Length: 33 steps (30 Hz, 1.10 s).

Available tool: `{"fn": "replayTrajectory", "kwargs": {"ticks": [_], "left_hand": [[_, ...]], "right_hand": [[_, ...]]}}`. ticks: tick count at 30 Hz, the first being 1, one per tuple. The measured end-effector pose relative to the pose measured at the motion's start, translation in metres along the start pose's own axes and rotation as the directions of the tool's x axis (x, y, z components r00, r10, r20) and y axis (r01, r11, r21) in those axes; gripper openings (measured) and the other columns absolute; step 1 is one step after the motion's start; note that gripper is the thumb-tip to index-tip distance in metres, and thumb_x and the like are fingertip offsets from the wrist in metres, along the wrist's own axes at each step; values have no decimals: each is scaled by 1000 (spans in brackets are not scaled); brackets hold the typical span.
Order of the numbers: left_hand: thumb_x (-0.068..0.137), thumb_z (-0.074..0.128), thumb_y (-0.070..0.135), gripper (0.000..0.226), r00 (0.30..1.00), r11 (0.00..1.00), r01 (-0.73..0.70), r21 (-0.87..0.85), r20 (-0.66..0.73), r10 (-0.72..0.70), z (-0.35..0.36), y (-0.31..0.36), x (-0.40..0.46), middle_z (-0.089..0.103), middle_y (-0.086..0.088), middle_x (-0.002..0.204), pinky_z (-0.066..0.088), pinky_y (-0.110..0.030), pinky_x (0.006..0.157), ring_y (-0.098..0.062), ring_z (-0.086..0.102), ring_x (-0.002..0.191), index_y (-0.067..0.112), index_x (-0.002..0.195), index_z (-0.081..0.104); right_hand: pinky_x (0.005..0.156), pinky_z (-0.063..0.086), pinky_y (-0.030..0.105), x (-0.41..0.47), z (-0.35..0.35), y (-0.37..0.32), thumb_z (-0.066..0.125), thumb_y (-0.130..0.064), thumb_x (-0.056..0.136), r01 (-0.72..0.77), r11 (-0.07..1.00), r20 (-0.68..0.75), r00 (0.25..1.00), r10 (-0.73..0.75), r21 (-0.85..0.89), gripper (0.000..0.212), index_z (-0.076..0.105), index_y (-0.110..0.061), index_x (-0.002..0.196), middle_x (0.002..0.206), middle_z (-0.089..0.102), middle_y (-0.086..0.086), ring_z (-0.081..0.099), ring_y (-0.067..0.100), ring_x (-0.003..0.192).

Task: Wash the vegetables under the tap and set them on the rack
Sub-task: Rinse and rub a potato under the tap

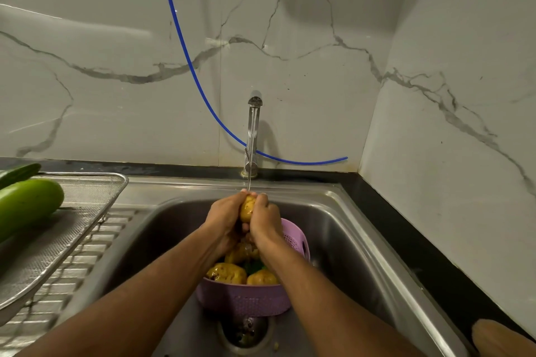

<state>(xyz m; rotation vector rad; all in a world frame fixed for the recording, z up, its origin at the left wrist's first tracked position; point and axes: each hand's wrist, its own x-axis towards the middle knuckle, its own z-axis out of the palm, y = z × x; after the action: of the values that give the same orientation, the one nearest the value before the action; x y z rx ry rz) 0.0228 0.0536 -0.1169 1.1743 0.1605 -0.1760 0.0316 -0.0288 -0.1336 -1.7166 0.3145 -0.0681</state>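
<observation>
Both hands meet over the sink (342, 229), directly under the thin stream falling from the tap (251, 136). The left hand (224, 217) and the right hand (265, 219) each have their fingers curled round 1 potato (247, 208), gripping it from opposite sides so that only a strip of yellow skin shows between them. The potato stands roughly upright, its long axis running along the line of the water, and the stream strikes its top end just at the fingertips.

Below the wrists a lilac colander (246, 300) sits in the basin above the drain (246, 327). It holds at least 3 more potatoes (229, 272) and something green that is mostly hidden, so what it is cannot be told.

The rack (72, 220), a steel mesh tray, lies on the drainboard to the left, well apart from the hands. A large pale green gourd (27, 206) and what may be a darker cucumber (18, 174) rest on it already.

The washing looks partly done, judging by the pile left in the colander. The rack lies off to the left of the potato, so the left hand is the nearer one to carry it across, while the right is well placed above the colander for the next potato.
</observation>
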Motion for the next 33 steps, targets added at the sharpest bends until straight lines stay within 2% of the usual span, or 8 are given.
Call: {"fn": "replayTrajectory", "kwargs": {"ticks": [3,6,9,13,16,20,29,33], "left_hand": [[102,58,34,24,999,1000,-30,3,45,30,-2,4,-7,66,-17,107,56,-44,84,-32,63,98,13,107,70],[105,53,29,24,986,1000,-29,-2,165,29,-5,2,-8,65,-21,117,50,-51,96,-36,54,103,20,119,71],[106,51,24,26,982,999,-31,19,189,27,-6,1,-8,64,-22,124,51,-50,95,-35,54,100,20,124,70],[103,58,24,23,991,998,-65,2,120,64,-2,2,-4,71,-20,117,55,-43,78,-34,55,92,18,117,74],[101,63,24,20,994,995,-98,5,50,98,5,-2,-1,74,-20,110,53,-56,97,-34,62,96,13,111,76],[102,61,30,24,988,990,-141,18,-64,142,7,-3,-3,73,-16,104,61,-47,88,-29,71,98,11,105,75],[105,53,16,36,963,992,-118,39,248,104,-2,-2,-4,65,-14,129,60,-43,90,-32,65,117,24,140,57],[103,59,18,44,954,948,-255,190,212,213,0,-12,-4,63,-9,129,61,-37,91,-23,66,115,24,145,50]], "right_hand": [[53,46,22,-1,-1,-7,24,-49,110,-40,998,4,999,40,38,54,61,-11,105,77,62,6,58,14,62],[41,40,18,-1,-3,-8,24,-51,109,-94,990,6,996,94,102,58,63,-8,105,65,56,4,51,12,48],[37,38,16,1,-7,-7,25,-49,109,-96,985,3,995,96,141,56,63,-8,106,63,56,4,50,11,44],[53,48,24,3,-7,-6,22,-48,110,-5,992,-11,1000,6,125,59,67,-9,114,75,63,7,62,16,64],[68,56,29,3,-6,-5,22,-47,110,32,991,-21,999,-29,126,57,66,-11,108,92,70,13,67,20,80],[85,57,37,-2,-1,-4,23,-46,111,151,988,-79,985,-153,-28,50,56,-23,83,85,66,6,65,18,82],[91,60,47,5,-9,-6,25,-50,109,-59,980,-8,998,61,192,53,63,-13,105,97,72,15,70,27,91],[95,58,48,7,-8,-5,28,-53,107,-143,965,16,990,143,218,56,64,-10,106,98,71,15,69,29,95]]}}
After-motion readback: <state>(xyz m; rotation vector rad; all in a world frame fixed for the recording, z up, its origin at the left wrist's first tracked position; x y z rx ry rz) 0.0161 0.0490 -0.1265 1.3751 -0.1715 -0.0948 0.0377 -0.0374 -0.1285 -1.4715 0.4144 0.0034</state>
